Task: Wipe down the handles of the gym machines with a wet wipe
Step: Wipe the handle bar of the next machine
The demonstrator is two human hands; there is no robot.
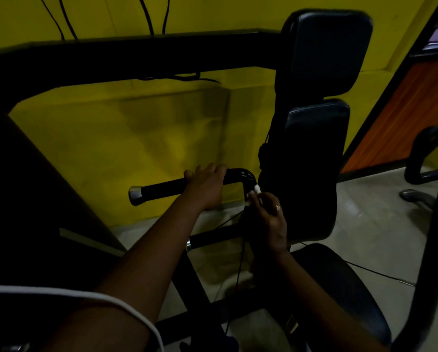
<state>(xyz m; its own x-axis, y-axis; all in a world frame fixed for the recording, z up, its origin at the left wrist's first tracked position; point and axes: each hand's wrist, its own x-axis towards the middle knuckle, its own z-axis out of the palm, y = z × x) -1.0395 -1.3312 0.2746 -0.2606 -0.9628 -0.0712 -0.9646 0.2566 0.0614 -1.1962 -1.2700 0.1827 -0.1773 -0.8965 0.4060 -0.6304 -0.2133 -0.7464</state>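
A black machine handle (162,188) with a silver end cap runs left from a glossy bend (246,176). My left hand (206,185) grips the handle just left of that bend, fingers curled over the top. My right hand (270,214) wraps round the vertical tube below the bend and holds a white wet wipe (255,190); only a small piece of the wipe shows above my fingers. A second black handle (213,238) with a silver tip lies lower, between my forearms.
Black back pads (324,54) and a seat (340,283) stand to the right of the handles. A thick black frame beam (136,57) crosses above, in front of a yellow wall. Thin cables hang by the lower tube. Another machine's frame (426,153) stands at the far right.
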